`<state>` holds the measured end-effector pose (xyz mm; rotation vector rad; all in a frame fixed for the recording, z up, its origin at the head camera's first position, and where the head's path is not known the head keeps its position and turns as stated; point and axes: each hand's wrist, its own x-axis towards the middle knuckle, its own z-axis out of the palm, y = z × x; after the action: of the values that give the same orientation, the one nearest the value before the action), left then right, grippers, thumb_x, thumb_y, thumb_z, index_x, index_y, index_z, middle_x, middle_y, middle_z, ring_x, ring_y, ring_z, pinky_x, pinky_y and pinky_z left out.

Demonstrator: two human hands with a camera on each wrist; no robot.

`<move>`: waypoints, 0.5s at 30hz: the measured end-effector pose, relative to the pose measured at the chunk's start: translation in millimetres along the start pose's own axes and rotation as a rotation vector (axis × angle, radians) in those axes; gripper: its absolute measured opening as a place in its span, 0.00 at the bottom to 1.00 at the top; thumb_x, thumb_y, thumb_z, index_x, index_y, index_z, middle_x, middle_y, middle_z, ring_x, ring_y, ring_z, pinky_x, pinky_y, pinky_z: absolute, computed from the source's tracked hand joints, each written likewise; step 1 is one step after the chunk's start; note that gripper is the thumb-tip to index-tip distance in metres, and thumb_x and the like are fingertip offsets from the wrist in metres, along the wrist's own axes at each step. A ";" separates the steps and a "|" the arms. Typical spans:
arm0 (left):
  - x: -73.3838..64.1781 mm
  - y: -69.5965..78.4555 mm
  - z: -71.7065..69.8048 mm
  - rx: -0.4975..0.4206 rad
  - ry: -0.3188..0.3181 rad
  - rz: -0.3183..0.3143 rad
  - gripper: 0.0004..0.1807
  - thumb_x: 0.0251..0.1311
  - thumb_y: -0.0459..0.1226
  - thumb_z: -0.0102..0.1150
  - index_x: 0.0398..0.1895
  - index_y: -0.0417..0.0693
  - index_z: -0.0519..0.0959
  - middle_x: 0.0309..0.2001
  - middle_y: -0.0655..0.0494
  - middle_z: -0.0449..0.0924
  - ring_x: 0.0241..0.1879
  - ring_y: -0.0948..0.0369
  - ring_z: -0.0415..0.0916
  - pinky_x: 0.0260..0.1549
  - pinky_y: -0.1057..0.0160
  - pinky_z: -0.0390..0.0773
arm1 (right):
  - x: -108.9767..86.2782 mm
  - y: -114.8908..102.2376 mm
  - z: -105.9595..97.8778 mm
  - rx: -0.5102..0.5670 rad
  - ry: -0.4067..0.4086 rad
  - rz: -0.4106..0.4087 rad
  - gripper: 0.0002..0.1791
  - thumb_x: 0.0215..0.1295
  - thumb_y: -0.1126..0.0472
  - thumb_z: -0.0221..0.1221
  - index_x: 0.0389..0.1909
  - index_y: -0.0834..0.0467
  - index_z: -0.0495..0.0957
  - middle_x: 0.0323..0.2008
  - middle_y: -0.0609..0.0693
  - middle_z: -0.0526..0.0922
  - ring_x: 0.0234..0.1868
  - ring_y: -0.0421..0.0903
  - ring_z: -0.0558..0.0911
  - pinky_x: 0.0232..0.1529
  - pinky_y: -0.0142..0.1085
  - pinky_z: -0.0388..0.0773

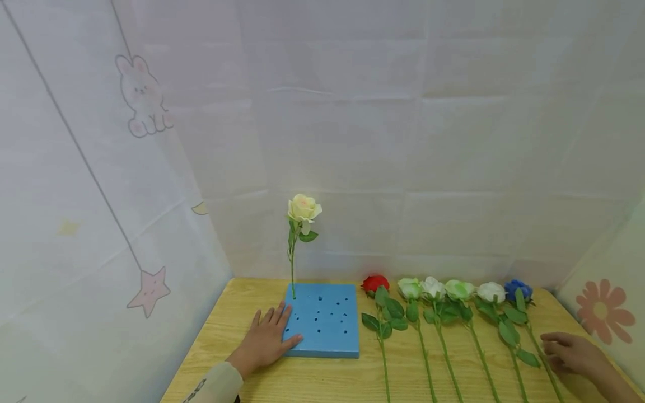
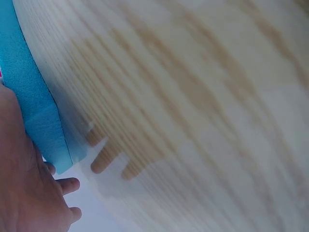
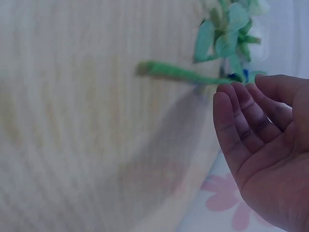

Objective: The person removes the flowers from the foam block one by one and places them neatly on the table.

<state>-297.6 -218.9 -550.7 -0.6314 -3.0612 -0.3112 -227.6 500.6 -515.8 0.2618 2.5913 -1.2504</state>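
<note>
A blue foam block (image 1: 330, 345) with several small holes lies on the table, and a pale yellow rose (image 1: 304, 208) stands upright in its back left part. My left hand (image 1: 265, 339) rests with spread fingers at the block's left edge, thumb over its front corner; the left wrist view shows this hand (image 2: 29, 179) along the block's side (image 2: 36, 104). At the far right, my right hand (image 1: 574, 354) is beside the stem of a blue rose (image 1: 518, 290). In the right wrist view its loosely bent fingers (image 3: 227, 121) are close to a green stem (image 3: 178, 73), holding nothing.
Between block and right hand lie a red rose (image 1: 375, 284), two pale green roses (image 1: 410, 288) and two white roses (image 1: 491, 291), stems toward me. The wooden table (image 1: 216, 330) meets printed cloth walls (image 1: 332, 140) at the back and sides.
</note>
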 end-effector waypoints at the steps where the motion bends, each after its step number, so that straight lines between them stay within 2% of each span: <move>1: -0.4 0.9 -1.1 0.000 -0.005 -0.002 0.51 0.68 0.72 0.36 0.82 0.46 0.53 0.80 0.43 0.48 0.76 0.37 0.53 0.69 0.28 0.45 | 0.5 -3.9 0.3 -0.007 0.002 -0.015 0.30 0.79 0.57 0.51 0.65 0.81 0.63 0.43 0.59 0.86 0.36 0.48 0.86 0.39 0.43 0.85; 5: -0.6 0.9 -0.9 0.015 -0.011 -0.009 0.51 0.68 0.73 0.33 0.82 0.48 0.52 0.81 0.45 0.48 0.76 0.39 0.53 0.70 0.30 0.46 | 1.5 -26.7 5.1 0.002 0.030 -0.055 0.34 0.80 0.51 0.51 0.67 0.79 0.62 0.50 0.66 0.83 0.42 0.49 0.86 0.43 0.44 0.85; 9: -0.3 -1.2 2.4 0.035 0.007 -0.007 0.52 0.66 0.75 0.30 0.82 0.50 0.52 0.81 0.47 0.47 0.77 0.40 0.53 0.71 0.31 0.46 | -0.6 -49.2 14.2 0.026 0.046 -0.103 0.36 0.79 0.49 0.53 0.69 0.76 0.64 0.52 0.65 0.83 0.42 0.48 0.86 0.44 0.42 0.85; 15: -1.2 -1.0 0.9 0.025 0.023 0.019 0.52 0.68 0.73 0.32 0.82 0.46 0.52 0.80 0.43 0.49 0.75 0.36 0.54 0.69 0.28 0.46 | -0.9 -74.3 30.6 0.048 0.036 -0.150 0.37 0.78 0.47 0.54 0.71 0.74 0.63 0.53 0.65 0.82 0.45 0.50 0.86 0.45 0.44 0.85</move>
<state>-296.9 -220.1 -551.8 -0.6506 -3.0308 -0.2771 -242.2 430.8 -478.9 0.1014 2.6565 -1.3711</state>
